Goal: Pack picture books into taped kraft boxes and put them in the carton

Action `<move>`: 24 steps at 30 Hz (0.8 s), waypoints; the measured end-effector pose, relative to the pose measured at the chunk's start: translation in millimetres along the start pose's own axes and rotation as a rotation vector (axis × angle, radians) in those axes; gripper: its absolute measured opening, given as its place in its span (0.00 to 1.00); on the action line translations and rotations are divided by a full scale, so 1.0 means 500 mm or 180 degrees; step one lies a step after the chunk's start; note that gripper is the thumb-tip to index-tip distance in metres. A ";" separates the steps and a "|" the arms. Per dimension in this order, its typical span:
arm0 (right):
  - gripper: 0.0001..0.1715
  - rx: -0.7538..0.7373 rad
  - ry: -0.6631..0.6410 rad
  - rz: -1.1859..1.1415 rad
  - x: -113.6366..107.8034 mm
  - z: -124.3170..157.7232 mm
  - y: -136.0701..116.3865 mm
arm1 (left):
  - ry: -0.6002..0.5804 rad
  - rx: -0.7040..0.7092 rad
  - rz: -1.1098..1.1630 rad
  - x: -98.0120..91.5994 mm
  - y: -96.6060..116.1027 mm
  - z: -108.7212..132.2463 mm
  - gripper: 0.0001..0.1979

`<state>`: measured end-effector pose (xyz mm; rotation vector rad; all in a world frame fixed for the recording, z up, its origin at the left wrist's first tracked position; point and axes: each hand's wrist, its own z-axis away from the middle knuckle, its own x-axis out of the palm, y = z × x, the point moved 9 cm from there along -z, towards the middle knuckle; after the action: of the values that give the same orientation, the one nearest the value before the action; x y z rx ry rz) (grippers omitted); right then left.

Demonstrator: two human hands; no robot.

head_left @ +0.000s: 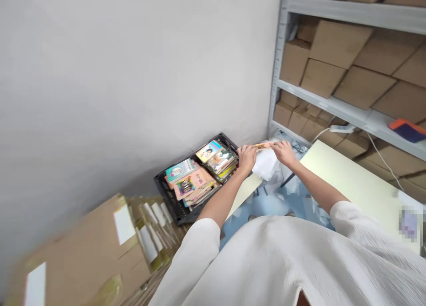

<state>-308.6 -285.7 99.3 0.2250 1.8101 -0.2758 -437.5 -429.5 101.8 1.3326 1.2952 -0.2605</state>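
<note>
My left hand [246, 155] and my right hand [282, 150] are both closed on a thin orange booklet [263, 145], held edge-on between them. A white cloth or bag [266, 165] hangs just below the booklet, under my right hand. To the left of my hands a black crate [168, 195] holds several stacks of colourful booklets [198, 175]. I cannot tell whether the cloth is gripped or only draped.
Taped cardboard boxes [100, 248] are stacked at lower left against a white wall. A pale table top [349, 177] lies to the right. Grey metal shelving [333, 101] full of cardboard boxes stands behind it, with a power strip [341, 129] and an orange-and-blue object [408, 129].
</note>
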 end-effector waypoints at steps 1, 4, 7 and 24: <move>0.26 0.0091 -0.0012 0.0032 -0.003 0.031 0.033 | -0.0094 0.0083 -0.0050 0.031 0.030 -0.008 0.14; 0.26 0.0320 -0.0010 0.0098 -0.012 0.133 0.133 | -0.0370 0.0349 -0.0214 0.134 0.126 -0.028 0.14; 0.25 0.0519 0.0018 0.0134 -0.024 0.244 0.236 | -0.0623 0.0571 -0.0229 0.246 0.229 -0.037 0.14; 0.28 0.1799 -0.0531 -0.0146 0.014 0.724 0.624 | -0.1946 0.1442 0.0027 0.745 0.627 -0.035 0.16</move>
<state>115.6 -98.2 -16.8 0.5392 1.5398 -0.8151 -72.9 -127.5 -13.0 1.4705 0.7299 -0.9212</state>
